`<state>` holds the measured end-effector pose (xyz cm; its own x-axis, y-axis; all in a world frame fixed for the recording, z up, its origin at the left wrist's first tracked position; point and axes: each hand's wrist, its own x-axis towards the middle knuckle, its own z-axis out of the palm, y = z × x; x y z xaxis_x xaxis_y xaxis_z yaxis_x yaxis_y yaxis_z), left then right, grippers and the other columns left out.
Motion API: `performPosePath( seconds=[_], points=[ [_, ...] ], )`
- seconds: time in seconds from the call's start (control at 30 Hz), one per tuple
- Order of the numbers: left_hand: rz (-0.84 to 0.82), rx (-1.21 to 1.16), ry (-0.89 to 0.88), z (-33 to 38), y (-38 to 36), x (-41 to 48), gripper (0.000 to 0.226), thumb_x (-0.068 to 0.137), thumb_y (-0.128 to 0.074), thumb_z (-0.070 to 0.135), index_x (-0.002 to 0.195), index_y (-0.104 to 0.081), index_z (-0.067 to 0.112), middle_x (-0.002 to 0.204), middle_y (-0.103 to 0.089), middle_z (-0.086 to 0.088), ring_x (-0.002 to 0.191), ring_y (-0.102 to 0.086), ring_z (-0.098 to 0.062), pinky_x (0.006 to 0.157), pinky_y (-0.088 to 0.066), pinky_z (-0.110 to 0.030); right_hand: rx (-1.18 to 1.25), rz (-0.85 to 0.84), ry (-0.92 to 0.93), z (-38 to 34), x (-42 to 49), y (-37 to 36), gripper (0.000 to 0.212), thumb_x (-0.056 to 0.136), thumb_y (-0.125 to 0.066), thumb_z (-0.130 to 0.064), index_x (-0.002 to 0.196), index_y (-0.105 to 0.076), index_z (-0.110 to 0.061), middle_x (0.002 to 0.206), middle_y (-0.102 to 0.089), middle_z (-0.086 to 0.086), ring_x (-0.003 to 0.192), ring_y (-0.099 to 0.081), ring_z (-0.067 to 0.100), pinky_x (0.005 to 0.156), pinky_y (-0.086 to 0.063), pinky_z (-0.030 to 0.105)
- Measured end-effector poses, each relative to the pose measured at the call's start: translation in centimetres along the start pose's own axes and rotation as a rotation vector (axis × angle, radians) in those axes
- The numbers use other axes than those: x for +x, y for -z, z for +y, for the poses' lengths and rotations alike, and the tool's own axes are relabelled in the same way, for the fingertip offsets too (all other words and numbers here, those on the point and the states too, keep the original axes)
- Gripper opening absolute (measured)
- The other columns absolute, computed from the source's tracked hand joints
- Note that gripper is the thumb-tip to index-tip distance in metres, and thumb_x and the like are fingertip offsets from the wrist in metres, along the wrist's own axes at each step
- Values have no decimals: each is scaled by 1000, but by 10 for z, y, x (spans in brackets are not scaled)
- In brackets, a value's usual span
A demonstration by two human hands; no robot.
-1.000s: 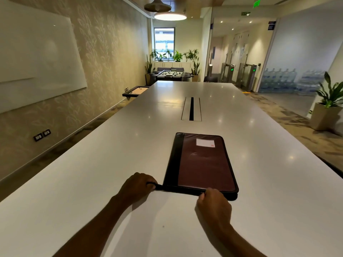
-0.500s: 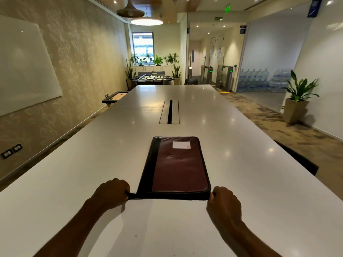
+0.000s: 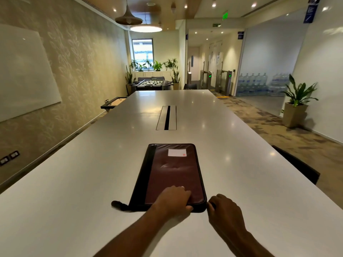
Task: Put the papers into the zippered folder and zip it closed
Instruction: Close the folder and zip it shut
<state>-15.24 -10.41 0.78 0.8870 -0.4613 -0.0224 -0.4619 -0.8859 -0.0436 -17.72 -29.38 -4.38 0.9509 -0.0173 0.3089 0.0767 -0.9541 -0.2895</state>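
The zippered folder [image 3: 172,173], dark red with a black spine and a white label [image 3: 177,152], lies closed and flat on the white table [image 3: 74,182]. My left hand [image 3: 172,199] rests on its near edge, fingers on the cover and thumb against the front side. My right hand [image 3: 224,208] is curled at the folder's near right corner, fingertips pinched on a small dark zipper pull. A black wrist strap [image 3: 118,204] lies loose on the table at the near left corner. No papers are visible.
A cable slot [image 3: 167,117] runs along the table's middle beyond the folder. A dark chair back [image 3: 297,166] stands at the table's right side. A potted plant [image 3: 297,108] stands by the right wall.
My left hand let go of the strap and moved right onto the folder's near edge. My right hand travelled along the near edge to the right corner. The folder now lies straighter.
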Motion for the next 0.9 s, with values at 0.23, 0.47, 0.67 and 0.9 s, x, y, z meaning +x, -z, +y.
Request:
performPosePath(
  seconds=[0.23, 0.47, 0.67, 0.9],
  points=[
    [36, -34, -69, -9, -3, 7, 50, 74, -42, 50, 112, -61, 24, 99, -67, -4, 86, -61, -26, 74, -44, -35, -27, 40, 9, 9, 24, -6, 31, 87, -51, -41, 64, -55, -21, 65, -51, -5, 56, -49, 16, 50, -32, 30],
    [18, -104, -43, -16, -1, 11, 56, 69, -41, 55, 114, -60, 27, 94, -68, 0, 83, -60, -25, 79, -52, -37, -37, 46, 20, 14, 84, -19, 29, 88, -53, -40, 69, -62, -21, 71, -58, -5, 62, -58, 19, 51, -34, 29],
    [-2, -155, -59, -18, 2, 11, 54, 70, -42, 55, 113, -60, 27, 92, -68, 3, 80, -60, -21, 76, -50, -33, -38, 37, 35, 15, 137, -33, 27, 90, -52, -36, 76, -67, -19, 78, -63, -2, 66, -62, 23, 53, -37, 29],
    [-132, -176, -55, -19, 10, 12, 60, 75, -43, 59, 126, -52, 30, 118, -63, 3, 100, -61, -26, 95, -48, -40, -28, 43, 25, 16, 194, -49, 27, 89, -53, -32, 70, -64, -16, 73, -62, 1, 65, -61, 26, 53, -33, 29]
  ],
)
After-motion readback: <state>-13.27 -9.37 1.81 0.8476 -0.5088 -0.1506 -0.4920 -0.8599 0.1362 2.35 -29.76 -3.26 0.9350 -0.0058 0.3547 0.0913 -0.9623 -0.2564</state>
